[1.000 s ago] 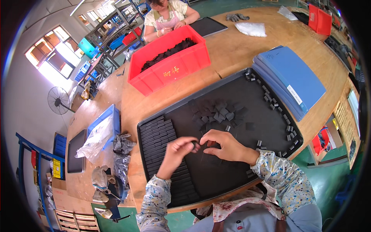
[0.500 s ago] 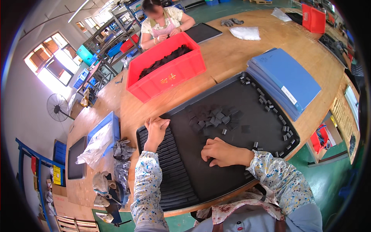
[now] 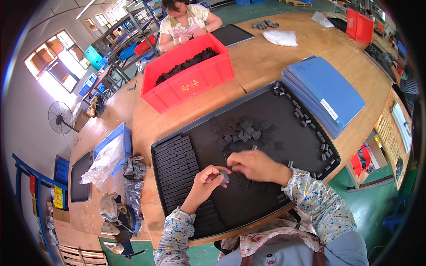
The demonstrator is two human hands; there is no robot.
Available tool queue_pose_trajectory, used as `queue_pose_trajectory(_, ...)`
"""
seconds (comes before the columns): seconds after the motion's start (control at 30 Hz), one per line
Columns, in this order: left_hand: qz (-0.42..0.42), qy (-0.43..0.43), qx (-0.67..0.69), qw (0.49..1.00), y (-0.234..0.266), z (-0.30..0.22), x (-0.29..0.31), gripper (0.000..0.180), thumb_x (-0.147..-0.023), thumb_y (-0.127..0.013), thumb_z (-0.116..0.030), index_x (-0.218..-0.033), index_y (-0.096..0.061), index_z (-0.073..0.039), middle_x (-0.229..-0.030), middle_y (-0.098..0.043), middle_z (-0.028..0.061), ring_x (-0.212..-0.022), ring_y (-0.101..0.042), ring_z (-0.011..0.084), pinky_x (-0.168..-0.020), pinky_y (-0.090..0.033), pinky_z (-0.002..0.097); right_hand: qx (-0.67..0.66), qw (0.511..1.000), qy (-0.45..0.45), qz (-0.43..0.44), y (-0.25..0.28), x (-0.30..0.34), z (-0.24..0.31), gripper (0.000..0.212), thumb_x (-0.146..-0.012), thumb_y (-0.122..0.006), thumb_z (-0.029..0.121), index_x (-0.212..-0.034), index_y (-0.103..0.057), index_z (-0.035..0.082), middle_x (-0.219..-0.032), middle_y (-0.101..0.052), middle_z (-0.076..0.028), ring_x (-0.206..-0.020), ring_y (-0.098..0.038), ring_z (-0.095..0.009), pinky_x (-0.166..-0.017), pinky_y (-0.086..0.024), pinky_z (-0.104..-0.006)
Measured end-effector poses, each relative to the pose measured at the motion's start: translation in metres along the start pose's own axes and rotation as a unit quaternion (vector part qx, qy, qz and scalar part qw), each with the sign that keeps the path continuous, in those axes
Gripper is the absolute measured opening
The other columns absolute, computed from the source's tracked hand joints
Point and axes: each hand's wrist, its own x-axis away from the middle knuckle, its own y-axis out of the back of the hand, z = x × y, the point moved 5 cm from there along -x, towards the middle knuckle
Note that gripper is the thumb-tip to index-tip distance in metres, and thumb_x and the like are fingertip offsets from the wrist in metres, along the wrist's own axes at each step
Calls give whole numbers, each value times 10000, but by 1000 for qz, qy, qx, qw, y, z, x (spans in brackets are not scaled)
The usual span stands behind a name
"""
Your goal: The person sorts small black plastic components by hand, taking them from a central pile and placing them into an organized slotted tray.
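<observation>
Over the middle of a black tray (image 3: 266,195), my left hand (image 3: 204,184) pinches a small dark grey flat piece (image 3: 224,177) between thumb and fingers. Close beside it, my right hand (image 3: 257,166) has its fingers bent together near that piece; whatever they hold, if anything, is hidden. A loose pile of flat dark square pieces (image 3: 248,131) lies beyond my hands. Down the tray's left side run packed rows of dark narrow pieces (image 3: 177,162). Small grey cylinders (image 3: 306,119) are scattered along the right side, and one lies just beyond my right hand.
A red bin (image 3: 186,88) full of dark pieces stands past the tray, with a co-worker (image 3: 188,24) behind it. Blue folders (image 3: 324,93) are stacked at the right. A blue box (image 3: 113,144) with plastic bags and gloves (image 3: 135,167) sit at the left.
My left hand has come from the packed rows toward the tray's middle and now holds a dark grey piece. My right hand has moved slightly away from me, meeting the left.
</observation>
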Motion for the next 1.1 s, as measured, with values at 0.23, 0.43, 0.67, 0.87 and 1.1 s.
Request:
queue_pose_trajectory(0.23, -20, 26, 50, 998, -6, 5, -3, 99, -944, -630, -18, -986, -543, -43, -1036, -684, 158, -862, -673, 163, -766, -579, 295, 203, 978, -44, -30, 31, 11, -43, 210, -769, -649, -32, -922, -635, 110, -920, -590, -54, -922, -579, -285, -800, -511, -399)
queue_pose_trajectory(0.43, 23, 59, -14, 998, 0, 12, 4, 138, -890, -694, 0, -1017, -638, -2, -985, -693, 102, -848, -675, 136, -798, -562, 262, 71, 993, -9, -97, 28, -2, -14, 183, -795, -684, -15, -935, -648, 97, -915, -595, -62, -910, -589, -285, -802, -507, -392)
queue_pose_trajectory(0.67, 19, 43, 23, 999, -7, 7, 5, 180, -894, -716, -17, -1050, -631, 19, -1016, -680, 74, -925, -669, 122, -839, -558, 263, -303, 948, -88, 42, -7, -3, 2, 228, -816, -662, -71, -989, -622, 71, -892, -633, -50, -929, -624, -231, -734, -513, -339)
queue_pose_trajectory(0.87, 15, 23, -5, 1000, -8, 8, -1, 181, -905, -710, -31, -1053, -621, 20, -1018, -671, 70, -958, -661, 124, -857, -550, 259, -32, 995, 69, 65, -13, 3, 14, 257, -769, -663, -45, -970, -631, 111, -883, -540, -66, -916, -545, -294, -814, -472, -413)
queue_pose_trajectory(1.1, 61, 111, -36, 991, -6, 22, 3, 180, -913, -708, -44, -1059, -620, 17, -1044, -660, 65, -1020, -639, 128, -900, -536, 264, -56, 989, 49, 127, -20, 4, 11, 222, -791, -676, -22, -967, -627, 104, -905, -563, -65, -935, -562, -293, -809, -479, -406)
